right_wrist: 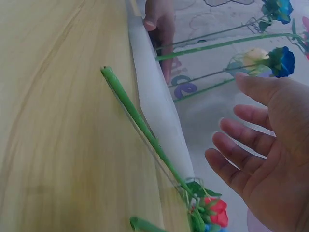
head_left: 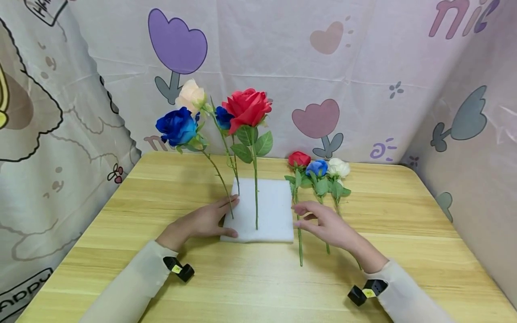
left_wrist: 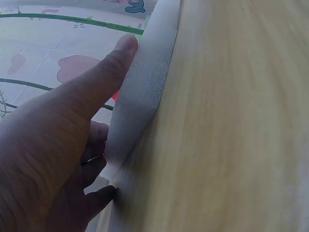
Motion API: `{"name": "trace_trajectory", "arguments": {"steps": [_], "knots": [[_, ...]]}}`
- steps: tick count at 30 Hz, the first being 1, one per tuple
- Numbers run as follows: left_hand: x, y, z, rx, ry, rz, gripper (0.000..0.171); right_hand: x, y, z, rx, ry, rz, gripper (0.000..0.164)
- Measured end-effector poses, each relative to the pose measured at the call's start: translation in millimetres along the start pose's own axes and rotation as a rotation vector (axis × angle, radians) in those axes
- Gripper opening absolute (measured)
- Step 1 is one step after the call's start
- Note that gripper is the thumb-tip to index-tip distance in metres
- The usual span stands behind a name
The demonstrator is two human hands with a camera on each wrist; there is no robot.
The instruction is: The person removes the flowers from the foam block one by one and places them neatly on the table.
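Observation:
A white foam block (head_left: 274,211) lies on the table, several artificial roses standing in it. The large red rose (head_left: 247,110) is upright near its middle; a blue rose (head_left: 177,126) leans left. Behind them are a cream rose (head_left: 190,95) and another blue rose (head_left: 223,118), partly hidden. My left hand (head_left: 206,220) rests against the block's left side, thumb (left_wrist: 116,60) along its edge. My right hand (head_left: 325,224) hovers by the right edge, above a lying red rose's stem (head_left: 300,244), fingers (right_wrist: 246,137) loosely bent and holding nothing.
Right of the block lie a red rose (head_left: 299,159), a blue rose (head_left: 317,168) and a white rose (head_left: 338,168), stems pointing toward me. A printed cloth (head_left: 258,54) hangs behind the wooden table (head_left: 258,282).

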State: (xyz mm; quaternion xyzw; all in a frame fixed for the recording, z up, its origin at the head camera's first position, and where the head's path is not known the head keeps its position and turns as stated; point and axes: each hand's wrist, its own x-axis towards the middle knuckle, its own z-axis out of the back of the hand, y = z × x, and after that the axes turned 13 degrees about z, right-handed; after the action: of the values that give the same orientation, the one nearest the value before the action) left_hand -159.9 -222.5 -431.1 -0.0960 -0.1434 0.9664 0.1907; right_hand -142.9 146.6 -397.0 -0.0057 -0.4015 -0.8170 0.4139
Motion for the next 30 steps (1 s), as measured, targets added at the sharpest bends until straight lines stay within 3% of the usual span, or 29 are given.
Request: {"name": "trace_trajectory", "arguments": {"steps": [8,30], "knots": [[1.0,0.3,1.0,-0.001,0.001,-0.007,0.11,15.1,-2.7,-14.4,0.083,0.001,0.051,0.047],[1.0,0.6,-0.1,-0.021,-0.004,0.008,0.109,47.4,4.2,-49.2,0.182,0.058,0.04,0.036]]}}
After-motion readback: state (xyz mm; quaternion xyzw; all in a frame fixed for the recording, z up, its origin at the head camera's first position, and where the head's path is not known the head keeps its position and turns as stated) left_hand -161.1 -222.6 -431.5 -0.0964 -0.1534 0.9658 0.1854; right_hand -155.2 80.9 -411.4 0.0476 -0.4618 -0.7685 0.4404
